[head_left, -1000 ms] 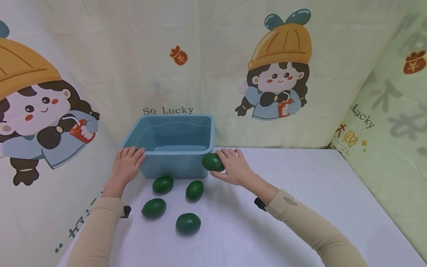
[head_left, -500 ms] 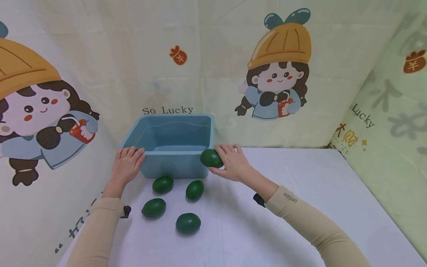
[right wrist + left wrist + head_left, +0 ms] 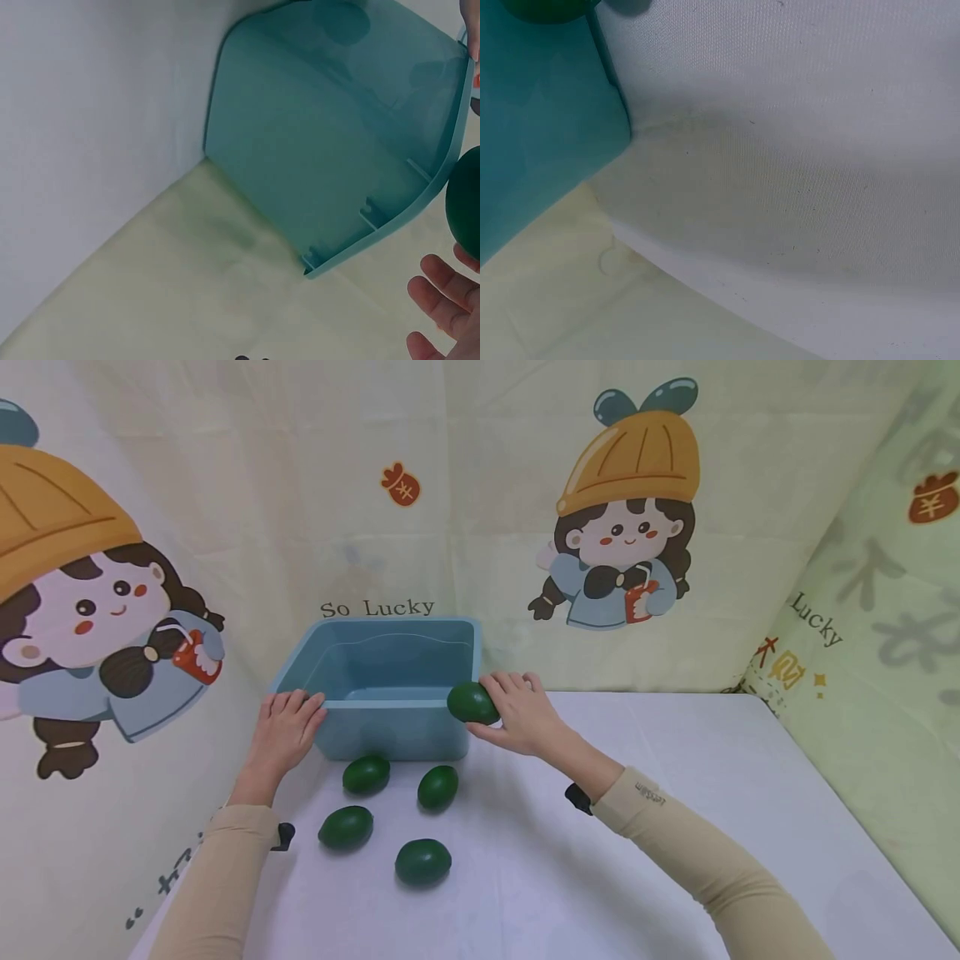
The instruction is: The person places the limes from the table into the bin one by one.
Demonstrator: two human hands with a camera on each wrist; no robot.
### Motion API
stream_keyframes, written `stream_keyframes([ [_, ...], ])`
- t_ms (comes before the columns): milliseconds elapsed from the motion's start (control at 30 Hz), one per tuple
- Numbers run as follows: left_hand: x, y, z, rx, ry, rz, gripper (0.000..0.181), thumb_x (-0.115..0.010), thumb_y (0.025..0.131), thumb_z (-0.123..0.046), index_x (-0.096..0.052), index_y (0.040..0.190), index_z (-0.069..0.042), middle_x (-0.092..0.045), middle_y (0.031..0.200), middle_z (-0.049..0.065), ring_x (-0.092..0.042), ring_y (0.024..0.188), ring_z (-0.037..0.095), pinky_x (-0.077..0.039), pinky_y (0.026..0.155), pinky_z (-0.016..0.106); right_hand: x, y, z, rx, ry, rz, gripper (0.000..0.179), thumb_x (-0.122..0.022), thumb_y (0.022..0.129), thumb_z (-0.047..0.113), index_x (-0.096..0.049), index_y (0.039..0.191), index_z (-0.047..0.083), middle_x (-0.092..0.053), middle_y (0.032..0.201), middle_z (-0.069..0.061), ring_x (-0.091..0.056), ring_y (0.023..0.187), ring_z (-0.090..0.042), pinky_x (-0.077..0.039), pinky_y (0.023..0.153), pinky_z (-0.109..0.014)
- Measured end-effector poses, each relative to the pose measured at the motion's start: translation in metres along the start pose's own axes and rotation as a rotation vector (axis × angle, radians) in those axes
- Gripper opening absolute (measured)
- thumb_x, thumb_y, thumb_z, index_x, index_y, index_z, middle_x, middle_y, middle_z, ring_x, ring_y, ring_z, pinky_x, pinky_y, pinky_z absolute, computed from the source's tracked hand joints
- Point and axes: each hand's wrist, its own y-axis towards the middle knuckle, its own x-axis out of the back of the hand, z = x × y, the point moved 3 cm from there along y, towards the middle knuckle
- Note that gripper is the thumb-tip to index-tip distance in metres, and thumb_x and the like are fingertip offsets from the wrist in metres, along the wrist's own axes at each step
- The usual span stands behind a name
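Note:
My right hand (image 3: 525,718) holds a dark green avocado (image 3: 471,702) between thumb and fingers, at the front right corner of the blue plastic bin (image 3: 393,727). In the right wrist view this avocado (image 3: 466,202) is cut off by the frame edge, beside the bin's rim (image 3: 405,217). With its fingers over the rim, my left hand (image 3: 285,735) holds the bin's front left corner. Several more avocados lie in front of the bin: one nearest its wall (image 3: 366,775), one to the right (image 3: 438,788), one at left (image 3: 346,827), and one closest to me (image 3: 423,862).
A white cloth covers the table (image 3: 600,860). Behind it hangs a cream backdrop (image 3: 495,568) with printed cartoon figures, close to the bin's back. A side drape (image 3: 885,710) runs along the right edge.
The right hand has risen slightly and shifted a little left with the avocado, which now overlaps the bin's front right rim in the head view. The left hand and other avocados have stayed put.

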Motion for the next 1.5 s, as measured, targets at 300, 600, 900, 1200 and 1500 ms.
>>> stream_keyframes([
  [300, 0.000, 0.000, 0.000, 0.008, 0.005, 0.009, 0.036, -0.037, 0.098, -0.032, -0.047, 0.122, -0.007, -0.045, 0.112, 0.018, -0.033, 0.110, 0.037, -0.018, 0.094, 0.052, 0.003, 0.011, -0.001, -0.025, -0.010, 0.019, 0.064, -0.050, 0.083, 0.059, -0.044, 0.126, 0.013, -0.049, 0.121, -0.007, -0.045, 0.109, -0.023, -0.028, 0.095, -0.048],
  [600, 0.000, 0.001, 0.000, 0.024, 0.015, 0.028, 0.038, -0.037, 0.098, -0.032, -0.047, 0.124, -0.006, -0.045, 0.113, 0.019, -0.033, 0.111, 0.038, -0.018, 0.096, 0.052, 0.001, 0.026, 0.001, -0.036, -0.004, 0.039, 0.065, -0.048, 0.083, 0.060, -0.044, 0.127, 0.012, -0.047, 0.123, -0.007, -0.043, 0.112, -0.023, -0.027, 0.095, -0.048],
  [900, 0.001, 0.002, 0.001, 0.025, -0.002, 0.040, 0.038, -0.036, 0.098, -0.032, -0.046, 0.124, -0.006, -0.044, 0.116, 0.019, -0.031, 0.113, 0.039, -0.017, 0.096, 0.053, -0.001, 0.040, -0.002, -0.069, 0.018, 0.076, 0.068, -0.047, 0.084, 0.061, -0.041, 0.131, 0.012, -0.045, 0.126, -0.007, -0.041, 0.115, -0.024, -0.026, 0.097, -0.047],
  [1200, 0.000, 0.005, 0.002, 0.019, -0.006, 0.025, 0.037, -0.038, 0.098, -0.031, -0.047, 0.123, -0.006, -0.045, 0.113, 0.019, -0.032, 0.111, 0.038, -0.017, 0.096, 0.053, -0.002, 0.051, -0.002, -0.092, 0.010, 0.108, 0.071, -0.045, 0.084, 0.063, -0.038, 0.134, 0.012, -0.044, 0.129, -0.007, -0.041, 0.116, -0.023, -0.026, 0.097, -0.046],
  [1500, 0.001, 0.005, 0.001, 0.023, -0.006, 0.029, 0.037, -0.038, 0.098, -0.030, -0.047, 0.124, -0.006, -0.044, 0.113, 0.019, -0.032, 0.112, 0.038, -0.017, 0.096, 0.053, -0.006, 0.060, 0.001, -0.110, 0.007, 0.122, 0.072, -0.044, 0.084, 0.062, -0.036, 0.135, 0.013, -0.043, 0.130, -0.007, -0.041, 0.117, -0.023, -0.026, 0.097, -0.045],
])
